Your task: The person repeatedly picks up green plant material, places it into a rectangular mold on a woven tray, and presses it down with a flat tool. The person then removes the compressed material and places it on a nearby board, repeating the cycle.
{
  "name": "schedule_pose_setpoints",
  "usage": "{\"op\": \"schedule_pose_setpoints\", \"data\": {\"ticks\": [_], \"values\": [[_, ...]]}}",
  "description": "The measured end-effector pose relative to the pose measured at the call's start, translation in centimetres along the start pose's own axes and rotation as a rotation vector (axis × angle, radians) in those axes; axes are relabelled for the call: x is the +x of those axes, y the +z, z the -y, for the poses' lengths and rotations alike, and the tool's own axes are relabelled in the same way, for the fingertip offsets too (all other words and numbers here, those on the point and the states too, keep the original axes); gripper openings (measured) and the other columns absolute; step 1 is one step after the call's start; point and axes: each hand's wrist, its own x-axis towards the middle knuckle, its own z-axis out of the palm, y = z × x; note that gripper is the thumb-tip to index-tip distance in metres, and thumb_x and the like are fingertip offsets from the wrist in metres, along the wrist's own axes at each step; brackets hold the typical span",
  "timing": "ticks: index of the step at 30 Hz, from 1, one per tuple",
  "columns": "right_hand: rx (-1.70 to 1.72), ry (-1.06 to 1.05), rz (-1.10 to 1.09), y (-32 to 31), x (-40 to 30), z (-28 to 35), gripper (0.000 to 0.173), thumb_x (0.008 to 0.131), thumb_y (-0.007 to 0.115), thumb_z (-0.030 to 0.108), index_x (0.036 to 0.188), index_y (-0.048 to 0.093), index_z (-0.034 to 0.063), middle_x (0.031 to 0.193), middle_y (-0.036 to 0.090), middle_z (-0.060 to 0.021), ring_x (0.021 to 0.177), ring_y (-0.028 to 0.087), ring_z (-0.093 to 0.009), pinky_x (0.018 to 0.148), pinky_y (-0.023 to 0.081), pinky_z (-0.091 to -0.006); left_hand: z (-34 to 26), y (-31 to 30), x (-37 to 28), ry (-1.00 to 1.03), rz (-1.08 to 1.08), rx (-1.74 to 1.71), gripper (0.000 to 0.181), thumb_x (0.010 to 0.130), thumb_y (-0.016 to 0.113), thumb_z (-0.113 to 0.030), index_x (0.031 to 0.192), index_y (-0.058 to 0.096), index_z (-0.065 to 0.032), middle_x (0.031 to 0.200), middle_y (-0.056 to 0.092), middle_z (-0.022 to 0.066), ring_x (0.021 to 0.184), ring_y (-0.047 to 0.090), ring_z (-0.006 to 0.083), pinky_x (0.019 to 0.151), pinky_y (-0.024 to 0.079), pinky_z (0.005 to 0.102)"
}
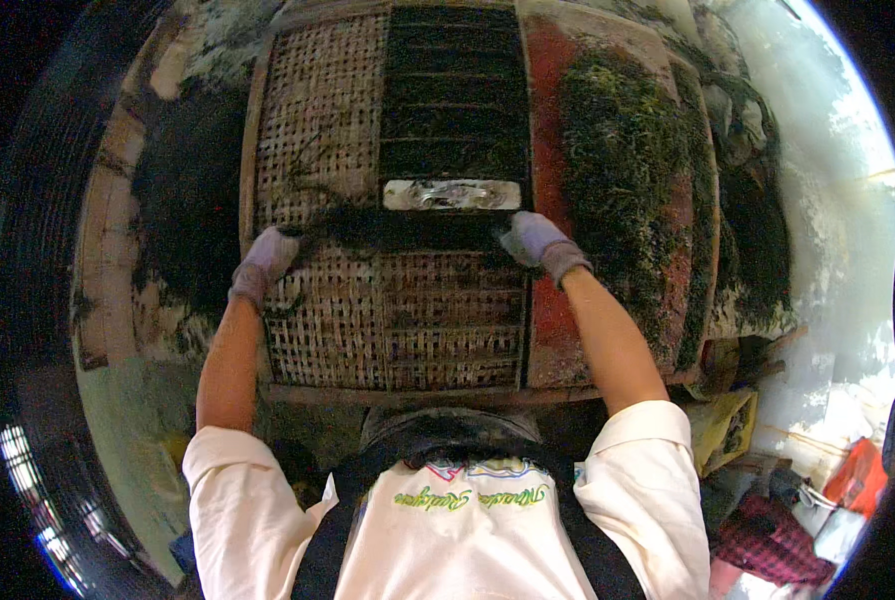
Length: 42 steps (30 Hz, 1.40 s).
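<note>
My left hand (271, 251), in a pale knit glove, is closed at the left end of a blurred bundle of dark fibres (417, 230). At the right end of the same bundle, my right hand (530, 238), gloved alike, grips the strands. Between the hands the fibres stretch across a woven lattice mat (320, 112) on the worktable. Just beyond the bundle lies a shiny, pale rectangular bar (451, 195), set crosswise on a column of dark strips (455, 97). Motion blur hides the fingertips.
A red strip (552, 135) runs along the mat's right side. Beyond it is a heap of dark green-black fibres (620, 165). Another dark heap (188, 187) lies left of the table. The table's wooden front edge (432, 395) is near my body. Checked cloth (774, 536) lies lower right.
</note>
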Motion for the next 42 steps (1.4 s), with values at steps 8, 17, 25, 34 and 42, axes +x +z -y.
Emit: {"op": "schedule_pose_setpoints", "data": {"ticks": [8, 17, 25, 34, 42], "values": [[0.031, -0.053, -0.113, -1.8, -0.2, -5.0, 0.034, 0.075, 0.064, 0.031, 0.090, 0.061, 0.0010, 0.079, 0.063, -0.0158, 0.073, 0.062, -0.027, 0.065, 0.050, -0.0364, -18.2, -6.0, 11.7, -0.318, -0.146, -0.292, 0.047, 0.076, 0.062, -0.020, 0.119, 0.053, -0.0055, 0.108, 0.060, 0.0097, 0.097, 0.058, 0.0219, 0.081, 0.049, 0.0350], [1.614, 0.181, -0.759, -7.1, -3.9, -29.6, 0.028, 0.079, 0.063, 0.023, 0.093, 0.059, -0.0004, 0.074, 0.062, -0.0088, 0.064, 0.057, -0.018, 0.060, 0.048, -0.0314, -18.1, -2.0, 11.6, -0.133, -0.469, -0.329, 0.057, 0.069, 0.067, -0.018, 0.121, 0.048, -0.0058, 0.108, 0.058, 0.0156, 0.098, 0.055, 0.0318, 0.083, 0.046, 0.0392], [0.243, 0.334, -1.124, -6.3, 1.1, -21.9, 0.041, 0.089, 0.047, 0.025, 0.124, 0.045, 0.0038, 0.089, 0.061, -0.0165, 0.057, 0.052, -0.022, 0.058, 0.047, -0.0322, -16.3, 0.8, 11.8, -0.167, -0.528, -0.221, 0.053, 0.068, 0.061, -0.012, 0.120, 0.050, -0.0080, 0.104, 0.060, 0.0141, 0.091, 0.058, 0.0296, 0.079, 0.047, 0.0378], [1.129, -0.316, -1.063, -15.6, -11.6, -19.4, 0.021, 0.074, 0.067, 0.003, 0.094, 0.061, 0.0049, 0.082, 0.063, -0.0046, 0.067, 0.055, -0.013, 0.062, 0.044, -0.0250, -19.7, -6.8, 16.7, 0.048, -0.514, -0.836, 0.047, 0.068, 0.068, -0.013, 0.113, 0.055, -0.0101, 0.090, 0.063, 0.0124, 0.082, 0.061, 0.0266, 0.071, 0.050, 0.0344], [1.018, -0.321, -0.969, -18.0, -19.8, -14.5, 0.016, 0.075, 0.059, -0.004, 0.091, 0.063, -0.0017, 0.089, 0.064, -0.0051, 0.080, 0.059, -0.011, 0.076, 0.048, -0.0232, -38.6, -24.8, 29.1, 0.686, -0.597, -0.987, 0.038, 0.072, 0.059, 0.003, 0.108, 0.059, -0.0068, 0.086, 0.065, 0.0034, 0.078, 0.059, 0.0120, 0.070, 0.049, 0.0295]]}}
